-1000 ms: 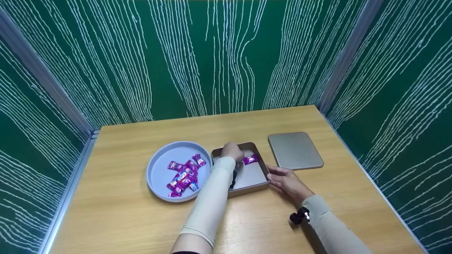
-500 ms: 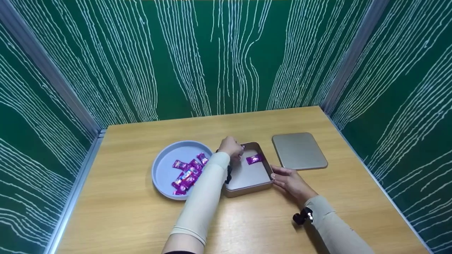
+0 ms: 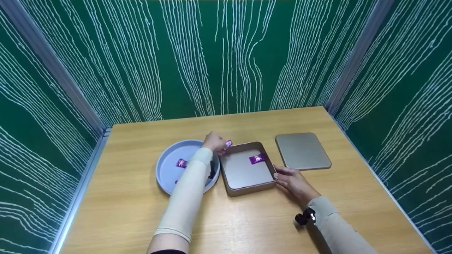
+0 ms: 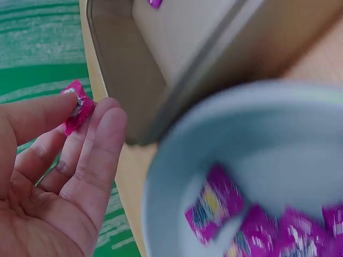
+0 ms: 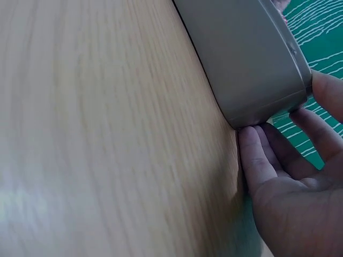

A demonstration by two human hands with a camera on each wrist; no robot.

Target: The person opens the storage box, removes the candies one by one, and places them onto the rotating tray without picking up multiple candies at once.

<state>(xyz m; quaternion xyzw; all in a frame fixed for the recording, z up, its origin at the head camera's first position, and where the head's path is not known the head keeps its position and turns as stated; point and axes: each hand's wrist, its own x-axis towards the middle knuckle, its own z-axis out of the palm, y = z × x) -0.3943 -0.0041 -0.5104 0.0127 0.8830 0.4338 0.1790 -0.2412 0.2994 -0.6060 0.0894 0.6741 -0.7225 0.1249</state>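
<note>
My left hand point(image 3: 214, 142) pinches a small purple-pink wrapped candy point(image 4: 79, 110) between thumb and fingertips. It hovers by the far left corner of a square, open metal tin point(image 3: 249, 185), beside a round pale-blue plate point(image 3: 163, 155). Inside the tin lies one purple wrapped candy point(image 3: 257, 159). Several more purple candies point(image 4: 214, 203) lie on the plate, mostly hidden by the left forearm in the head view. My right hand point(image 3: 295, 183) touches the tin's right side, its extended fingers point(image 5: 257, 160) against the outer wall and rim.
A flat square metal lid point(image 3: 303, 151) lies on the wooden table point(image 3: 247, 225) to the right of the tin. Green walls point(image 3: 240, 56) with white line patterns enclose the table's back and sides.
My left hand has come up out of the tin and moved left past its rim, a candy now showing in its fingertips. The right hand stays at the tin's side.
</note>
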